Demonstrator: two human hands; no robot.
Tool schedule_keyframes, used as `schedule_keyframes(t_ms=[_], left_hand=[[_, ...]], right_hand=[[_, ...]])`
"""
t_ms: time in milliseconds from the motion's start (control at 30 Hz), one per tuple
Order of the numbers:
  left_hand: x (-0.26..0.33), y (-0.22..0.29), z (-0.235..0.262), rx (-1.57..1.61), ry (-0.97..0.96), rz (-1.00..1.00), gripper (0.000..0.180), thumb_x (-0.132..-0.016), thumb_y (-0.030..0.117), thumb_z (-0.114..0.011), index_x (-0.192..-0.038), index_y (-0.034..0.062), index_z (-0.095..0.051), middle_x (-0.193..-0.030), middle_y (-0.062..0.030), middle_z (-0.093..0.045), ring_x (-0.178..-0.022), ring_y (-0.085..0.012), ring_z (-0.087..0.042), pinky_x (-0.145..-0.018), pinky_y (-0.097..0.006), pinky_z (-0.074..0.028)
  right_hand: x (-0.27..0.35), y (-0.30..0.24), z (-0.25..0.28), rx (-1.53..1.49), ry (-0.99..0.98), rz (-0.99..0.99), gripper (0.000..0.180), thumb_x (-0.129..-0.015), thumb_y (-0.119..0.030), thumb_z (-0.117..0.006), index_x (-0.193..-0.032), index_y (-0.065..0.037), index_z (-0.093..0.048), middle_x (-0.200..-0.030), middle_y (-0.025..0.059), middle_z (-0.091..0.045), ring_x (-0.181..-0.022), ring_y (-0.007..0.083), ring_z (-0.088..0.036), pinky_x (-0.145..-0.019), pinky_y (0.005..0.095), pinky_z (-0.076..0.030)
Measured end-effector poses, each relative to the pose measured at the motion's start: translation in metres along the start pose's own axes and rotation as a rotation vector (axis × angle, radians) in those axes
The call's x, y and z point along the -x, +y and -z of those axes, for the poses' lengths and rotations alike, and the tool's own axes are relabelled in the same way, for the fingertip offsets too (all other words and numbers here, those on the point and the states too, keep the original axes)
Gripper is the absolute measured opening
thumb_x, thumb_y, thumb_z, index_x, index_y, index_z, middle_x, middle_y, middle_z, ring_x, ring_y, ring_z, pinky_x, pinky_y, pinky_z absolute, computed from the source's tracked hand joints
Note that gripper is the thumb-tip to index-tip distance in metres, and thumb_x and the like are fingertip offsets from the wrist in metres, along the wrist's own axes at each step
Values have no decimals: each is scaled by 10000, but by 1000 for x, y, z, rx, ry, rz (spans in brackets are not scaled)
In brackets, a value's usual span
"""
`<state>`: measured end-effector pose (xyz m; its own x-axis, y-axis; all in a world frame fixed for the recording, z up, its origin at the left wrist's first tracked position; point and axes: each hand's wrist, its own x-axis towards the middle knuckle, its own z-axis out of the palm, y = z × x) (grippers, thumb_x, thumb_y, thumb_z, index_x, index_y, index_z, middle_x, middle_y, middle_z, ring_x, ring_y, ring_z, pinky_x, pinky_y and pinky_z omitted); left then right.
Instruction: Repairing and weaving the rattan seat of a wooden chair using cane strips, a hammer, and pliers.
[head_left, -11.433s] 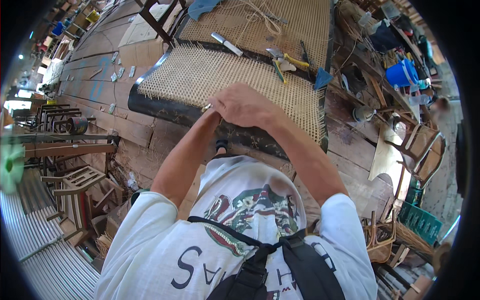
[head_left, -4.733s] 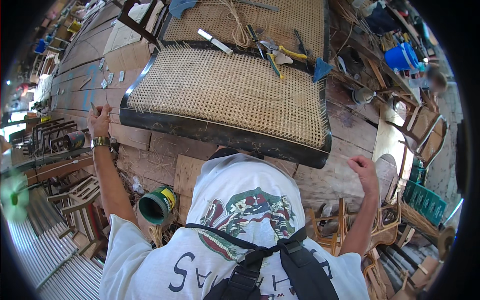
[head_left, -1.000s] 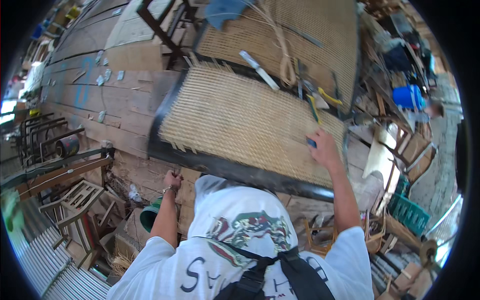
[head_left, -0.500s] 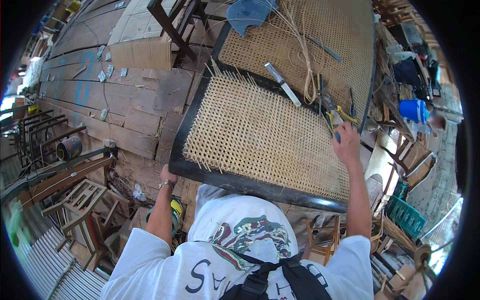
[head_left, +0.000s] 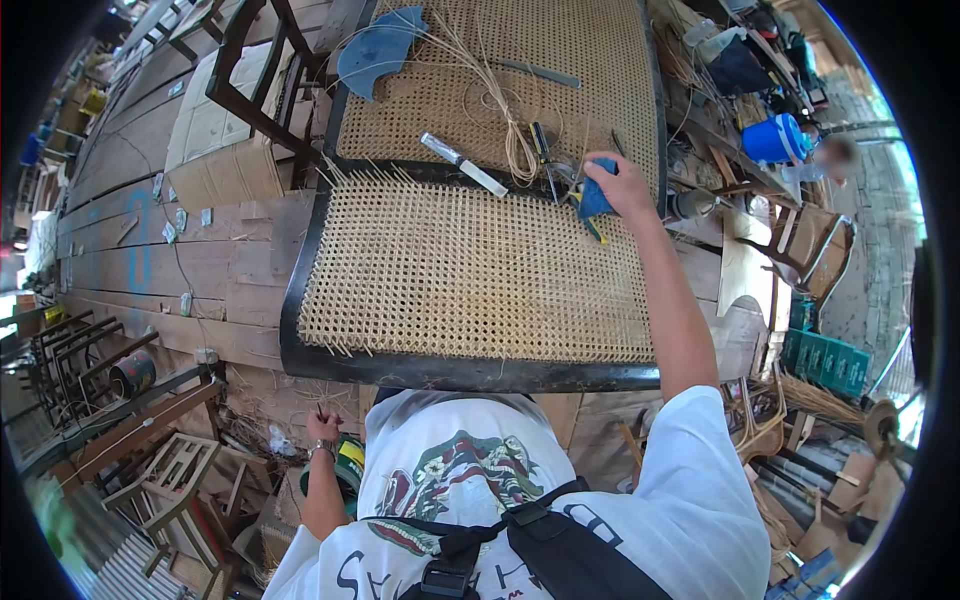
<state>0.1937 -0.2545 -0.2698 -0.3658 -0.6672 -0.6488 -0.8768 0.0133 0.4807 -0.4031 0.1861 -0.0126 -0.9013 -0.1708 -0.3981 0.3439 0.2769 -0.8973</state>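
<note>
The black-framed woven cane panel (head_left: 470,290) is lying right in front of me, its near edge running just before my body and loose cane ends sticking out along its far left side. My right hand (head_left: 625,190) is pinching a blue scrap (head_left: 597,196), cloth by its look; thumb and fingers are closing together on it, and it is hanging over the pliers (head_left: 594,231) at the panel's far right. A second ago that hand was low over the weave with only a little blue showing; now it is reaching farther out, so, as I judge it, most of the weave is lying free of my hands. My left hand (head_left: 322,427) has left the panel's near left corner and is hanging below it, near the green bucket (head_left: 347,462); a thin dark thing (head_left: 320,409) is poking up at its fingers, but I can't tell how firmly I'm holding it. Farther out, a white tool (head_left: 482,178) is lying left of a coil of cane strands (head_left: 520,155), with a grey flat bar (head_left: 540,73) and a larger blue piece (head_left: 378,58) resting beyond.
</note>
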Motion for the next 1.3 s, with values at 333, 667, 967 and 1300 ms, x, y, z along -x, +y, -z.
schedule_keyframes(t_ms=[333,667,967,1300], left_hand=[[32,58,-17,-220,-67,-5,199,-863,34,-704,-858,0,-508,-760,-108,-655,-716,-247,-722,-622,-367,-582],[10,95,-46,-27,-124,-221,68,-863,-36,-610,-880,8,-562,-780,-86,-673,-734,-219,-711,-673,-327,-570],[-21,98,-39,-524,-205,-189,104,-799,187,-710,-840,152,-799,-960,-87,-756,-894,-272,-718,-800,-392,-559],[-40,60,-22,-618,-237,-388,301,-825,178,-707,-1113,94,-682,-1018,-97,-739,-971,-278,-700,-832,-373,-549]], right_hand=[[48,62,-105,492,51,345,582,-654,-413,-872,-1001,1,-655,-1018,212,-600,-997,329,-576,-910,417,-468],[82,65,-195,546,13,509,339,-780,-343,-783,-896,-47,-667,-913,168,-652,-938,354,-601,-886,470,-451],[245,119,118,737,633,-30,468,-788,-250,-802,-1161,-15,-646,-1050,152,-654,-983,277,-635,-885,372,-497],[27,82,-175,865,473,356,197,-786,-80,-686,-978,-36,-682,-961,160,-672,-930,363,-614,-845,460,-486]])
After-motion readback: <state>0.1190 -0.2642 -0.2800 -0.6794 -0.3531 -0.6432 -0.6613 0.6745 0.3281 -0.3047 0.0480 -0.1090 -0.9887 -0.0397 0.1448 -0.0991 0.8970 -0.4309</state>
